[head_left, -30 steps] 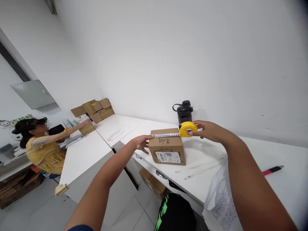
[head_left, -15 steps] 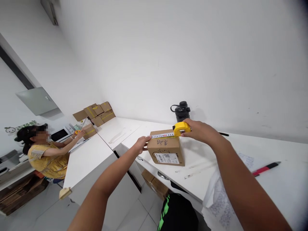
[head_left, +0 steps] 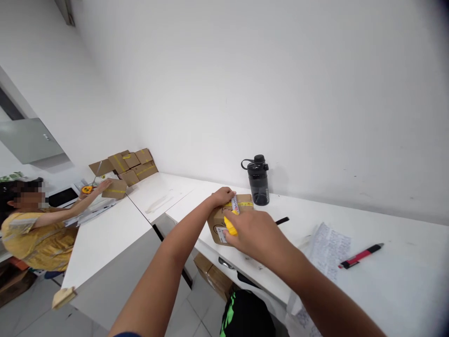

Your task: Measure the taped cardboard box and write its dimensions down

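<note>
A small cardboard box [head_left: 213,224] with yellow tape and a white label sits near the table's front edge. My right hand [head_left: 250,229] grips a yellow tape measure [head_left: 230,223] over the near side of the box. Its short pulled-out blade [head_left: 235,204] lies across the box top from front to back. My left hand [head_left: 222,196] rests at the far top edge, fingers closed at the blade's end; the fingertips are partly hidden. Part of the box is covered by both hands.
A black bottle [head_left: 258,180] stands behind the box. To the right lie handwritten paper [head_left: 328,248], a red and black pen [head_left: 361,256] and a black object [head_left: 282,220]. At the left, a co-worker [head_left: 38,234] handles another box [head_left: 115,188] near stacked cartons [head_left: 135,164].
The blade has turned from running along the box's width to running front to back. My left hand moved to the far edge, my right hand to the near side. The view shifted right.
</note>
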Demonstrator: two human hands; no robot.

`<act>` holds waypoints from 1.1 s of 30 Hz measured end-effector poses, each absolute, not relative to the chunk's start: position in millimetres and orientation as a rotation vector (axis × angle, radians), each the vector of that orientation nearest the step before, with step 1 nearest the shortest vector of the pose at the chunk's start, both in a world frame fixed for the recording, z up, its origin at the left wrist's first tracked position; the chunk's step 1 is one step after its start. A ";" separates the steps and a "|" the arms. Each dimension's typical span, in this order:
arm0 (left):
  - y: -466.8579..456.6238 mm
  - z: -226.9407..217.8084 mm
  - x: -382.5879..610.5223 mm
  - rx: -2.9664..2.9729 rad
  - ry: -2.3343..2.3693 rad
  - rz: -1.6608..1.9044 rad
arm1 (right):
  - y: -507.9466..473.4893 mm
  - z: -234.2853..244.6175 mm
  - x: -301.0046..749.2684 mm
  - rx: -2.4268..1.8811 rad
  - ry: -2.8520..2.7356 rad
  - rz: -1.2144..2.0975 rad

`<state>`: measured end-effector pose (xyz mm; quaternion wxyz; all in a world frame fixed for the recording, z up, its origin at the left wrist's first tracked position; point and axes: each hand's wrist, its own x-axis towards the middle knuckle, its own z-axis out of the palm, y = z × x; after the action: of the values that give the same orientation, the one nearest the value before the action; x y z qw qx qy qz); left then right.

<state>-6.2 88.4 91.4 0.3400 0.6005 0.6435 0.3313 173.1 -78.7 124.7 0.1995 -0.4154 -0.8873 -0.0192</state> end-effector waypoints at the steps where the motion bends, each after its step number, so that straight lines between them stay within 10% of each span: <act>1: 85.8 88.2 -2.1 1.616 1.691 0.820 | -81.1 122.4 166.9 -1.168 -2.493 -0.031; 33: 86.7 77.0 -4.0 1.920 1.595 0.604 | -48.5 102.5 144.4 -1.242 -2.398 0.225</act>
<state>-4.0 86.7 77.0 0.2829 0.7171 0.5956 0.2258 144.4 -48.5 102.5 0.2143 -0.4476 -0.8644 0.0811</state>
